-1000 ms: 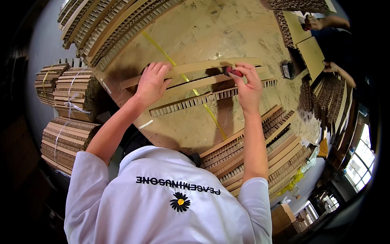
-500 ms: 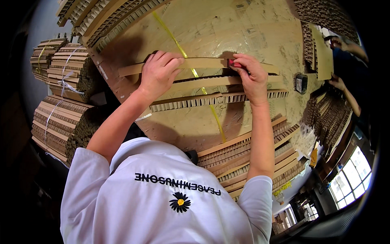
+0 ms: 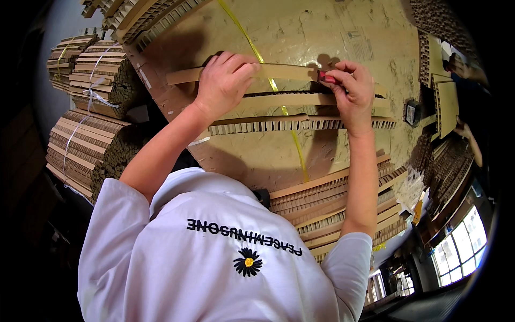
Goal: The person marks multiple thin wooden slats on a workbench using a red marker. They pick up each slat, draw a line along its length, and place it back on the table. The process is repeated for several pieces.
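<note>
My left hand (image 3: 225,83) is closed over a long tan honeycomb-cardboard strip (image 3: 289,72), gripping it left of its middle. Pinched in the fingers of my right hand (image 3: 354,96) is a small red tool (image 3: 326,77), held against the same strip further right. Its working end is hidden, so I cannot tell its exact kind. Just nearer me lies a second cardboard strip (image 3: 300,100), flat side up. A third strip (image 3: 257,126) shows its open honeycomb cells and has a seam near its middle. A yellow strap (image 3: 241,29) runs beneath the strips.
Stacked honeycomb strips (image 3: 332,188) lie at the worktable's (image 3: 316,37) near edge, with another stack (image 3: 155,21) at far left. Tied bundles (image 3: 80,147) stand left of it. A small black box (image 3: 412,112) sits at right, near a co-worker's hand (image 3: 462,129) and tan panel (image 3: 446,104).
The whole view has shifted slightly, moving the scene rightward. Both my hands keep their holds on the strip and the red tool. The co-worker's tan panel and lower hand have moved.
</note>
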A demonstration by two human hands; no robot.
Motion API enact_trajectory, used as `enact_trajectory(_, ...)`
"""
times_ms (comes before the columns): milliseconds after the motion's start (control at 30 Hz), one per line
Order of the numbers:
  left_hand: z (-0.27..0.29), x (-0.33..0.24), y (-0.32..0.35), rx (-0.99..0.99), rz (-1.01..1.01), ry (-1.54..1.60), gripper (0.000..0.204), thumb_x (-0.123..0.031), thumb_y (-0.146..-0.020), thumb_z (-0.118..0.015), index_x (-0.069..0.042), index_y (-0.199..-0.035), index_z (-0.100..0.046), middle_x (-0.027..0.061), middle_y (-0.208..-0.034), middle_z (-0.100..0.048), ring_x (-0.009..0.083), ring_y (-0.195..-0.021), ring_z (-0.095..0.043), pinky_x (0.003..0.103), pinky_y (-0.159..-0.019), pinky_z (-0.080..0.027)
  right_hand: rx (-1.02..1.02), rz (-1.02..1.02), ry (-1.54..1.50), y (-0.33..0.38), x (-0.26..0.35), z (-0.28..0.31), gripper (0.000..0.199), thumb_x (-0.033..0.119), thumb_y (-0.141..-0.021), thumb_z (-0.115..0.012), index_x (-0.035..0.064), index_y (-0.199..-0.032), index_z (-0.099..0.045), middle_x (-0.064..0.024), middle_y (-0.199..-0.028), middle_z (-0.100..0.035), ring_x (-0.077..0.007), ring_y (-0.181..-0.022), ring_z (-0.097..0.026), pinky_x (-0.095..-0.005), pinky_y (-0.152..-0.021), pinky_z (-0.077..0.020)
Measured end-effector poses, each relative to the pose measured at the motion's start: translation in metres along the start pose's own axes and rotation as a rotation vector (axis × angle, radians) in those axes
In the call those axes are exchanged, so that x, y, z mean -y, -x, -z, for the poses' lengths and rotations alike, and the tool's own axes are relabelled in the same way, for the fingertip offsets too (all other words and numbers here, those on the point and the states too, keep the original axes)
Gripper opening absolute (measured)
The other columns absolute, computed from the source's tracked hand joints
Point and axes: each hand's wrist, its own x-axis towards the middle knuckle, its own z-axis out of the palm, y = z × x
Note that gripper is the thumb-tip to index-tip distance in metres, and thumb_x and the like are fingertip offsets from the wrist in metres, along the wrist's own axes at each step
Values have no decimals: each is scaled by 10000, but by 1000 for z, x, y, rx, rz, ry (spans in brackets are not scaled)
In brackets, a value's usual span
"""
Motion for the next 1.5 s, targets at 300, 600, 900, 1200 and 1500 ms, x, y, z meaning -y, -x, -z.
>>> enact_trajectory(300,12,-14,-2,-2,-42,-25,552,-201,-755,-882,-118,-1260,-671,81,-1293,-660,339,-1175,-612,487,-990,-483,16,42,103,2,-6,0,186,177,-772,-890,188,-920,-779,54,-913,-665,-183,-865,-626,-362,-752,-365)
enact_trajectory(600,17,-43,-2,23,-112,-55,687,-291,-719,-909,-68,-1296,-611,120,-1355,-608,355,-1246,-568,529,-1035,-452,30,56,95,-1,-7,-1,170,168,-786,-877,206,-916,-774,60,-923,-670,-184,-892,-639,-364,-767,-377)
enact_trajectory(900,-4,-52,19,86,-75,-87,463,-154,-739,-848,-100,-1167,-682,69,-1056,-641,298,-975,-615,428,-807,-482,-324,-333,-479,16,0,37,191,-35,-865,-819,53,-1029,-773,-30,-1053,-679,-139,-981,-632,-264,-853,-518)
enact_trajectory(1200,9,-21,10,26,-74,-136,540,-205,-763,-885,-55,-1211,-624,139,-1433,-610,361,-1314,-584,514,-1082,-449,-102,-275,-404,49,21,15,203,-78,-860,-808,32,-1027,-773,-49,-1019,-659,-153,-909,-639,-263,-787,-527)
enact_trajectory(1500,0,-14,9,37,-85,-71,537,-168,-753,-886,-47,-1170,-570,136,-1367,-657,365,-1184,-656,499,-1008,-508,-7,-195,-331,39,6,9,221,-76,-836,-818,24,-1027,-768,-51,-1001,-642,-162,-868,-626,-273,-736,-510)
